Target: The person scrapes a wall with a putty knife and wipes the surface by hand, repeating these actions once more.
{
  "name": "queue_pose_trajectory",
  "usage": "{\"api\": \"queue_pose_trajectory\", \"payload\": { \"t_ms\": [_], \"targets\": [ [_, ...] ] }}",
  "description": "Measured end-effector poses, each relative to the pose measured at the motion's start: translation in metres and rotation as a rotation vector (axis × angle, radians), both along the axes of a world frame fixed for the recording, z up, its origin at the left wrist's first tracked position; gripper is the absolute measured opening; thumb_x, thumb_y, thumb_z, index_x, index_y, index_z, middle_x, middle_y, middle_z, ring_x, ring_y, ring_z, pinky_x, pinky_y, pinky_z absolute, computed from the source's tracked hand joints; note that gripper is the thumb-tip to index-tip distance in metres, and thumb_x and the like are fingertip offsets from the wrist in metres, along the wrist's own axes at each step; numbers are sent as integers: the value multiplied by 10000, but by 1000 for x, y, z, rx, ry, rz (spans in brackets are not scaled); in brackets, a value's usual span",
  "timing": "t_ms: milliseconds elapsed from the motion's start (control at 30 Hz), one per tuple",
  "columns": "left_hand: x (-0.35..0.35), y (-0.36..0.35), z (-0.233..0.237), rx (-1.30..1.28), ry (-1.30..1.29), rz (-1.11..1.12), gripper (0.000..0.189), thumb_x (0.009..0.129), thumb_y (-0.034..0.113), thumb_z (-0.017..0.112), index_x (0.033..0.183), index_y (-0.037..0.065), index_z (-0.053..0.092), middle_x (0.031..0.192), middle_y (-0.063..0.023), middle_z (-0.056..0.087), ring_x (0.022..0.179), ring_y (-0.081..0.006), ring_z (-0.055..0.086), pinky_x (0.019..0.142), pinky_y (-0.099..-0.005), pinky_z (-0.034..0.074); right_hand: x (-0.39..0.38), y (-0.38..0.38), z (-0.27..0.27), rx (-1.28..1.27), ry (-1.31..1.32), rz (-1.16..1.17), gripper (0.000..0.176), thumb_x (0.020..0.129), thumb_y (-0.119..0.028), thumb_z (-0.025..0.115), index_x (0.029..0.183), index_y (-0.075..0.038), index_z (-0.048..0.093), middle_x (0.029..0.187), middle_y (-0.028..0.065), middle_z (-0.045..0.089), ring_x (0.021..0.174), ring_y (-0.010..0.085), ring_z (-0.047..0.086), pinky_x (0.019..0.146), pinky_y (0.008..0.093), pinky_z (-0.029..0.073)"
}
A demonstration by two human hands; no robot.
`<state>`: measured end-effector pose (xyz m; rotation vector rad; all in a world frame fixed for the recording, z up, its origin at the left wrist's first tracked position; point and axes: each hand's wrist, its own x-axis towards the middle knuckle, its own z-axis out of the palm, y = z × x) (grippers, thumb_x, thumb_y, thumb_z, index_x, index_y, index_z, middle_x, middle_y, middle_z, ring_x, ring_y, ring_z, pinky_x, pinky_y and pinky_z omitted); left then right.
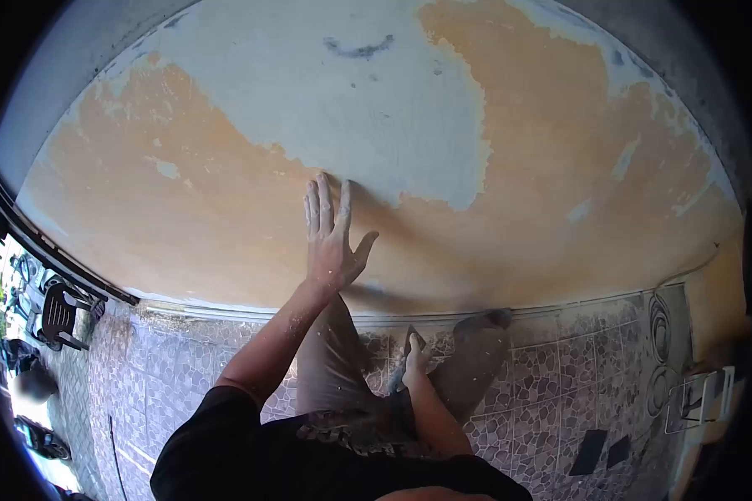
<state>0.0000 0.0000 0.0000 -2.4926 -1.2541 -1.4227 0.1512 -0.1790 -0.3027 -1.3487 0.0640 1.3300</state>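
Observation:
Fingers spread, my left hand (332,221) lies against the wall (226,225), just at the lower border of a bare pale patch (342,108). White dust coats its fingers. Orange paint with ragged, flaking edges surrounds the patch. Down by my legs, my right hand (416,364) is closed around a flat, thin grey piece (414,337) with a pointed upper corner. Its exact kind I cannot make out, since the fingers cover part of it.
Two dark flat pieces (589,452) lie on the stone-patterned floor (543,367). At the right are a metal-framed stand (700,402) and round coil-like shapes (658,317). A dark plastic chair (59,316) and a motorcycle (42,438) stand at the left.

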Motion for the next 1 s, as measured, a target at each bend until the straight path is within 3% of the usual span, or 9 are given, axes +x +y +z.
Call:
{"api": "queue_pose_trajectory", "payload": {
  "t_ms": [67, 100, 167, 233, 300, 333, 533, 733, 1000],
  "targets": [
    [-7, 9, -6, 57, 190, 72, 930, 850, 405, 760, 1614, 187, 276, 1694, -167, 122, 1530, -490, 101, 1198, -694, 123, -19, 12, 5, -43, 103, -116, 470, 909, -308, 757, 1149, -91, 416, 707, 62, 566, 438, 187, 531, 366, 324, 437],
    [21, -5, -21, 43, 175, 71, 930, 850, 405, 760, 1614, 187, 276, 1694, -167, 122, 1530, -490, 101, 1198, -694, 123, 12, 0, 0, -56, 86, -116, 470, 909, -308, 757, 1149, -91, 416, 707, 62, 566, 438, 187, 531, 366, 324, 437],
    [20, -9, -29, -14, 514, -48, 971, 822, 395, 788, 1615, 177, 271, 1679, -221, 133, 1530, -504, 88, 1198, -692, 110, 0, 14, -4, -43, -155, -118, 563, 880, -238, 788, 1212, -95, 357, 783, 81, 592, 446, 164, 529, 369, 300, 431],
    [17, -13, -39, -37, 610, -136, 890, 833, 389, 774, 1588, 186, 348, 1680, -209, 145, 1544, -456, 101, 1221, -657, 107, -8, 18, 1, 9, -181, -80, 555, 871, -221, 798, 1210, -113, 373, 745, 50, 575, 472, 131, 516, 389, 284, 409],
    [13, -17, -48, -161, 821, -360, 799, 843, 380, 762, 1545, 185, 434, 1685, -183, 149, 1556, -399, 118, 1245, -608, 108, -15, 15, 6, -31, -254, -73, 536, 881, -208, 786, 1211, -116, 373, 757, 44, 581, 476, 126, 516, 391, 278, 409],
    [10, -21, -51, -262, 745, -397, 722, 864, 351, 749, 1513, 178, 484, 1690, -164, 143, 1561, -375, 113, 1263, -561, 112, -18, 14, 9, -33, -245, -72, 536, 881, -208, 786, 1211, -116, 373, 757, 44, 581, 476, 126, 516, 391, 278, 409],
    [-7, -57, -71, -609, 458, -278, 745, 865, 380, 746, 1527, 189, 462, 1684, -169, 166, 1556, -396, 107, 1256, -559, 151, -12, 12, 12, 69, -81, -61, 415, 894, -268, 776, 1133, -107, 476, 762, 64, 581, 465, 134, 509, 388, 286, 409],
    [-31, -82, -68, -683, 495, -195, 774, 852, 407, 753, 1536, 200, 455, 1662, -183, 241, 1546, -411, 156, 1215, -568, 228, -13, 16, 8, 11, -73, -94, 392, 913, -333, 756, 1112, -113, 500, 732, 47, 567, 448, 135, 497, 383, 290, 403],
    [-57, -101, -78, -626, 412, -226, 714, 878, 379, 744, 1504, 151, 487, 1600, -219, 349, 1517, -452, 213, 1231, -541, 231, -11, 5, 6, 50, -179, 18, 354, 919, -399, 737, 1061, -130, 556, 739, 53, 585, 436, 129, 509, 377, 298, 413]
  ]
}}
